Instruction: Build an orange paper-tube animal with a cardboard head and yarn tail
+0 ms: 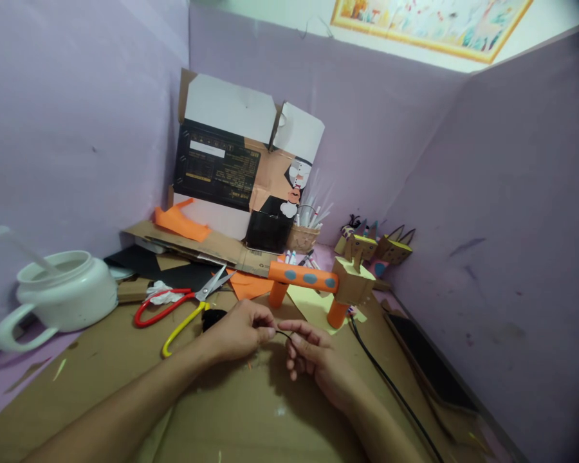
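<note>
Near the middle of the head view, a thin black string (284, 334) spans the short gap between my two hands. My left hand (241, 331) is closed, thumb and forefinger pinched on one end of it. The other end is between the thumb and fingers of my right hand (316, 354), whose lower fingers curl loosely. A dark, fuzzy bundle (213, 319), partly hidden, lies behind my left wrist. Just beyond my hands stands a figure made of an orange tube with blue spots (303, 277) and a cardboard box head (353, 281).
Scissors (200, 297) with red and yellow handles lie open at left, near a white mug-like pot (67, 289). Behind are orange paper (181, 220), a flattened carton (217, 161) and a pen basket (303, 238). A black cable (390, 386) and a dark flat panel (429, 360) lie at right.
</note>
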{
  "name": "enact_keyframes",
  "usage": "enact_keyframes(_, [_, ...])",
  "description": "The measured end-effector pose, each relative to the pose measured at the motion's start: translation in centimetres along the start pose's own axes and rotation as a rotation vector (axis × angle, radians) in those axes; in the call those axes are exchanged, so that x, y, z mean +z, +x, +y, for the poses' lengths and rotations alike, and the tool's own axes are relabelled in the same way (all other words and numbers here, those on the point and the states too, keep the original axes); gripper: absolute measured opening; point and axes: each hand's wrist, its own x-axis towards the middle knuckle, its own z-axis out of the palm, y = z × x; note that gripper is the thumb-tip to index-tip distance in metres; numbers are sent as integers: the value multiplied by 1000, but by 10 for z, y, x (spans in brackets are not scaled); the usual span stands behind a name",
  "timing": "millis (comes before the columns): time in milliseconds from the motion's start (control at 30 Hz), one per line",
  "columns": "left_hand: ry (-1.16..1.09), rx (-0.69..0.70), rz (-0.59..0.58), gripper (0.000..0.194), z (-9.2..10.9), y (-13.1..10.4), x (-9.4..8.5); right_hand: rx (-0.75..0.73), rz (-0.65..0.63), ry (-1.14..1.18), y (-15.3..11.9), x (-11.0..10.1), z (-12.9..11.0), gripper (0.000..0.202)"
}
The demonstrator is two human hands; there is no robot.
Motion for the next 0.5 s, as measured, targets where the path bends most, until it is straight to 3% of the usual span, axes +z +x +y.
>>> enact_keyframes(267, [15,-25,28,13,2,0,1,-22,67,-110,1,-3,-1,32])
enact_keyframes(500, [11,-16,63,13,3,0,0,64,-36,-169,-3,-1,-2,35])
